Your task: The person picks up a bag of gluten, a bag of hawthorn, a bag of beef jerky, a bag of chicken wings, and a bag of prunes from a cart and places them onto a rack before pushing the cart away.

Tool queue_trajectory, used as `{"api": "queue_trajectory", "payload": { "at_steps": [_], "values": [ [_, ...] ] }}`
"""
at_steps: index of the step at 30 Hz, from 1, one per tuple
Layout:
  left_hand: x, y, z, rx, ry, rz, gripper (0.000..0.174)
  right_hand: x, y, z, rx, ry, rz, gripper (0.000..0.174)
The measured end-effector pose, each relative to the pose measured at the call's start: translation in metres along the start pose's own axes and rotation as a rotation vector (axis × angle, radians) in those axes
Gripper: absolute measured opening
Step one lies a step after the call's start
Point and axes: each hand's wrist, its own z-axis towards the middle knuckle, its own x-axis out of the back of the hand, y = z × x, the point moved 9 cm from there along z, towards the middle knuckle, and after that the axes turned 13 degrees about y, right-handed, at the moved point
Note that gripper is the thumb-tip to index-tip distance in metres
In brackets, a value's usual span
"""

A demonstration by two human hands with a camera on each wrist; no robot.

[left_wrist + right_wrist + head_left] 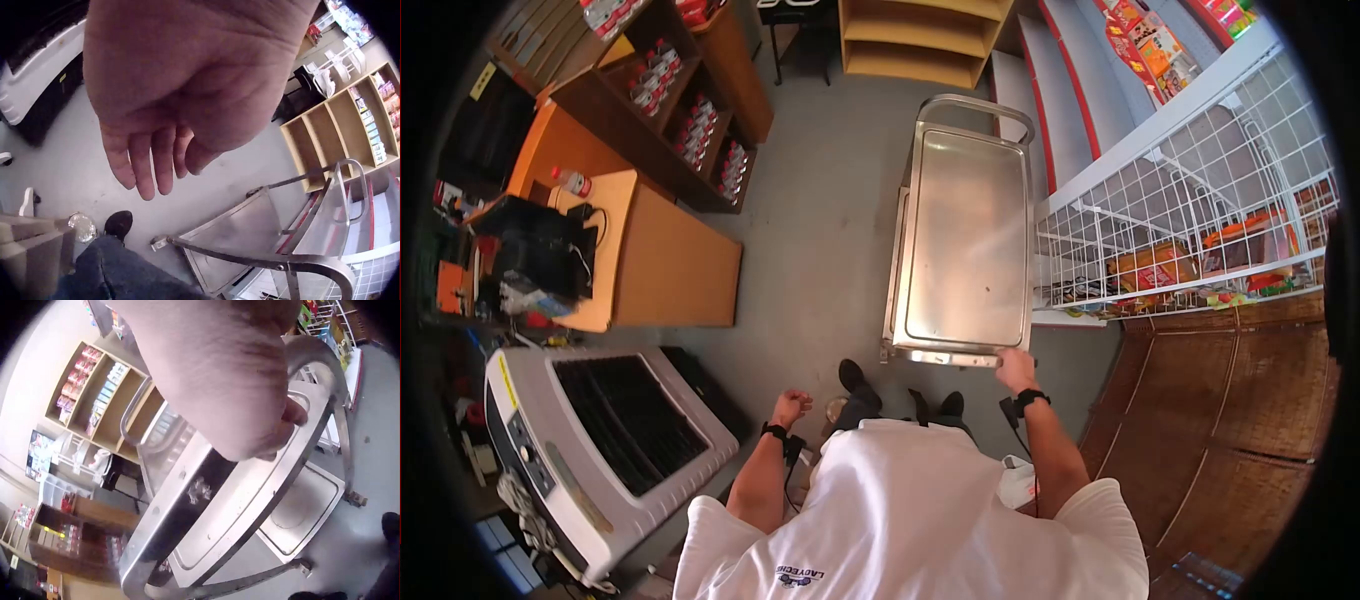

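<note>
A stainless steel trolley (pixel 970 230) with a flat rimmed top stands in front of the person. At its near right corner the right hand (pixel 1017 371) grips the handle bar. In the right wrist view, that hand (pixel 225 381) has its fingers curled round the metal handle (pixel 175 506), and the trolley's lower shelf (pixel 303 509) shows below. The left hand (pixel 792 408) hangs beside the body, left of the trolley, holding nothing. Its fingers (pixel 142 164) are loosely bent over the floor in the left wrist view.
A white wire rack (pixel 1190 210) with snack packets runs close along the trolley's right side. On the left are an air cooler (pixel 615 440), a wooden desk (pixel 670 265) and shelves of bottles (pixel 690 110). Wooden shelving (pixel 920 55) stands at the far end, beyond the grey floor (pixel 800 200).
</note>
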Motion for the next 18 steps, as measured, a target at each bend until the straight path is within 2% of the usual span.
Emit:
{"api": "queue_trajectory", "payload": {
  "at_steps": [3, 6, 7, 8, 9, 10, 11, 12, 13, 14, 15, 16, 17, 18],
  "values": [
    [0.039, 0.02, 0.022, -0.002, 0.04, -0.019, 0.014, 0.006, -0.005, 0.05, -0.121, 0.051, -0.06, 0.02],
    [0.068, 0.01, 0.054, 0.008, 0.057, -0.074, 0.02, 0.023, -0.026, 0.089, -0.162, 0.225, -0.204, 0.017],
    [0.069, 0.001, 0.069, -0.009, -0.004, -0.122, 0.022, 0.028, -0.037, 0.099, -0.174, 0.254, -0.198, 0.017],
    [0.074, -0.005, 0.084, -0.026, -0.062, -0.167, 0.024, 0.024, -0.059, 0.11, -0.07, 0.2, -0.151, 0.017],
    [0.08, -0.005, 0.087, -0.027, -0.025, -0.143, 0.025, 0.023, -0.084, 0.122, 0.039, 0.15, -0.106, 0.016],
    [0.081, -0.007, 0.086, -0.027, 0.015, -0.122, 0.025, 0.031, -0.103, 0.132, 0.063, 0.149, -0.082, 0.015],
    [0.08, -0.01, 0.087, -0.057, -0.034, -0.142, 0.017, 0.028, -0.107, 0.146, 0.037, 0.198, -0.067, 0.013],
    [0.074, -0.037, 0.113, -0.001, -0.112, -0.202, 0.016, 0.017, -0.103, 0.161, -0.009, 0.224, -0.119, 0.014],
    [0.071, -0.024, 0.112, -0.369, -0.163, 0.33, 0.019, 0.009, -0.099, 0.174, -0.019, 0.23, -0.162, 0.014],
    [0.069, -0.037, 0.128, -0.386, -0.236, 0.36, 0.024, 0.006, -0.097, 0.184, -0.053, 0.278, -0.217, 0.016],
    [0.077, -0.012, 0.098, -0.149, -0.085, 0.438, 0.022, -0.002, -0.092, 0.196, -0.069, 0.249, -0.255, 0.017],
    [0.072, -0.015, 0.106, -0.05, -0.271, -0.275, 0.025, -0.007, -0.087, 0.204, -0.115, 0.234, -0.251, 0.017],
    [0.073, -0.035, 0.129, -0.009, -0.099, -0.123, 0.026, -0.008, -0.084, 0.21, -0.102, 0.236, -0.275, 0.018],
    [0.079, -0.027, 0.133, 0.034, -0.069, -0.178, 0.025, 0.006, -0.088, 0.214, -0.128, 0.192, -0.283, 0.019]
  ]
}}
